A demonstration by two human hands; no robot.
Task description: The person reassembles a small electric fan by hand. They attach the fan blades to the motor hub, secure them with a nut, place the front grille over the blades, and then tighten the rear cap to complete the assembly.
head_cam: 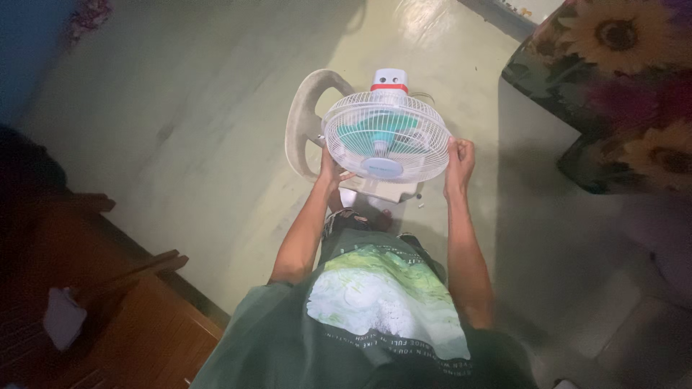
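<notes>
Floor (216,130): pale green, sunflower-print sofa (620,86) alongside.
Fan (387,137): white grille gripped, left hand (330,169) and right hand (459,160) curled tight on rim.
Progress: grille mounted, nothing detached yet.

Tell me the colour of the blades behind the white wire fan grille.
Teal blades, clearest in the head view.

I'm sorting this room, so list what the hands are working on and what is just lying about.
In hand:
- white fan with teal blades, gripped at its round grille
- left hand on the grille's left edge
- right hand on its right edge

Lying about:
- grey ring-shaped part on the floor behind the fan
- sunflower-print sofa
- wooden furniture
- white cloth on it
</notes>
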